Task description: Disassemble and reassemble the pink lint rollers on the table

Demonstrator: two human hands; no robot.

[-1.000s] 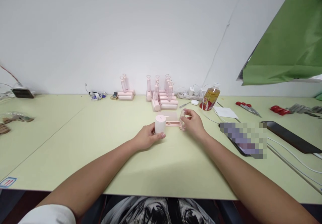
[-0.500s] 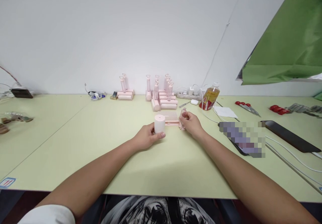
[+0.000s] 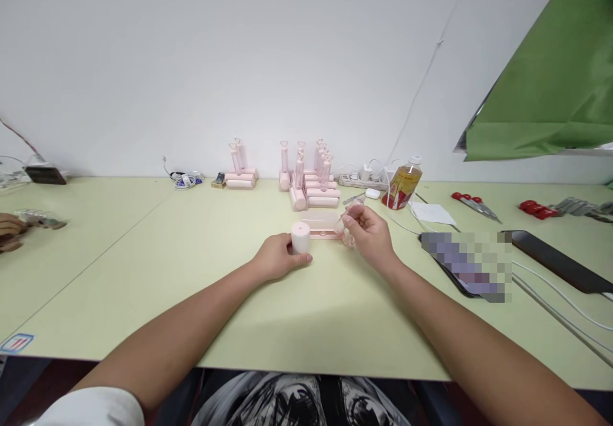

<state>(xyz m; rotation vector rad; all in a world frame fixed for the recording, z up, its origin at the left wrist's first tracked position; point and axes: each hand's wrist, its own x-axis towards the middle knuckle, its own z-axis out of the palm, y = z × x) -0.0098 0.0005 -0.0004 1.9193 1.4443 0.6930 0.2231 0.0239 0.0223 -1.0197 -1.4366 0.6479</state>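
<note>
My left hand is wrapped around a white roll with a pale pink top, which looks like a lint roller refill; it stands upright at the table's surface. Just behind it lies a pink lint roller cover, partly clear, on its side. To the right, my right hand is closed, thumb and fingers pinching the pink lint roller handle. Fingers and blur hide part of this handle, and its far end meets the cover's right side.
Several pink lint rollers stand against the wall, with more at the left. A drink bottle, a phone, a black power bank and cables lie on the right. Red-handled screwdrivers are farther right. Another person's hand shows at far left.
The white roll in my left hand has come down slightly. My right hand has shifted a little right, its fingers bent differently on the handle. Another person's hand has entered at far left.
</note>
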